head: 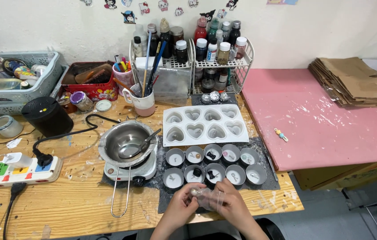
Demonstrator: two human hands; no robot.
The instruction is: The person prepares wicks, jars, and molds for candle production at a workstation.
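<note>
At the near edge of the wooden worktop (pixel 77 200), both hands met over a small clear plastic bag (pixel 209 199). The left hand (pixel 180 205) had its fingers curled shut, pinching the bag's left end, where a small pale bead-like piece (pixel 193 192) showed at the fingertips. The right hand (pixel 233 205) was closed around the bag's right side, thumb on top. The bag was held just above a dark mat (pixel 170 202), close to the person's body.

Just beyond the hands stood two rows of small round tins (pixel 213 165) on that mat, most filled with pale wax, some with dark or pink bits set in. Behind them lay a white silicone mould with heart-shaped cavities (pixel 204 124). To the left, a steel pot with a spoon (pixel 127 143) sat on a small electric hotplate (pixel 128 171), well apart from the hands. Further left were a black cylindrical speaker (pixel 47 116) and a power strip (pixel 17 171). A wire rack of bottles (pixel 217 53) stood against the wall, beside a mug of brushes (pixel 143 100). On the right, a pink board (pixel 321 120) carried a stack of flat cardboard (pixel 353 82).
</note>
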